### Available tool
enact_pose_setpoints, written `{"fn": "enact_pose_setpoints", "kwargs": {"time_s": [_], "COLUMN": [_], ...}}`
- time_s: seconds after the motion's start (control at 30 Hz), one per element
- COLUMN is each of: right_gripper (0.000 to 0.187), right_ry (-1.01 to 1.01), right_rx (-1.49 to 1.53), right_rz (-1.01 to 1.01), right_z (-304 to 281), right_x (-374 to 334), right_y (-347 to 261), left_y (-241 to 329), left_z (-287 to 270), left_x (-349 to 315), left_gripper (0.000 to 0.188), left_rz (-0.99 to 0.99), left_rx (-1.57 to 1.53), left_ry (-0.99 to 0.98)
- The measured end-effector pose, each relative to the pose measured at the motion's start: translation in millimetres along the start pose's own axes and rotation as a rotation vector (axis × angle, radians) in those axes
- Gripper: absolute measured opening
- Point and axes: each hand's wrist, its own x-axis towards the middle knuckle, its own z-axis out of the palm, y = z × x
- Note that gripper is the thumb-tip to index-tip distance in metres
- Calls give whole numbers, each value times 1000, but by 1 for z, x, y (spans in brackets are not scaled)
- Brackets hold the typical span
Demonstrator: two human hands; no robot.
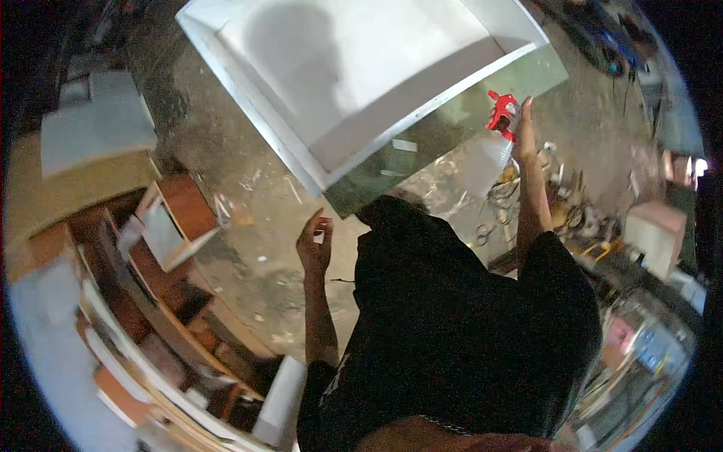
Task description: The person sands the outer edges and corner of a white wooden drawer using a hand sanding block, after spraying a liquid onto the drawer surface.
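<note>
My right hand (523, 134) grips a spray bottle with a red trigger head (503, 111) and a pale, see-through body (483, 167). It is just beyond the near right edge of a large white, shallow open box (320, 178). My left hand (315, 242) is near the box's closest corner, apart from it. Its index finger points forward while the other fingers curl in. A small white patch shows within the curled fingers; what it is I cannot make out. Under the box, a greenish flat board (422, 151) sticks out along the near side.
Wooden shelving with brown compartments (162, 301) fills the left side, with a pale flat panel (98, 124) behind it. Scattered tools and scraps (572, 215) litter the floor at right, near a pinkish-white box (654, 235). A blue plastic packet (655, 348) lies at lower right.
</note>
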Motion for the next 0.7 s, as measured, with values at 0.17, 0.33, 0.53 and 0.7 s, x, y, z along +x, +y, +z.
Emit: {"fn": "enact_pose_setpoints", "kwargs": {"time_s": [0.17, 0.33, 0.53, 0.7], "right_gripper": [79, 83, 92, 93], "right_ry": [-25, -37, -31, 285], "right_rx": [-165, -121, -125, -298], "right_rz": [79, 159, 272, 270], "right_z": [54, 113, 149, 219], "right_x": [-56, -113, -168, -221], "right_y": [25, 59, 117, 96], "left_y": [-31, -83, -191, -404], "left_z": [-64, -134, -226, -338], "left_x": [42, 65, 93, 84], "left_gripper": [36, 40, 42, 27], "left_rz": [-47, -37, -109, -470], "left_rx": [149, 165, 94, -1026], "left_ry": [-303, -460, -435, -514]}}
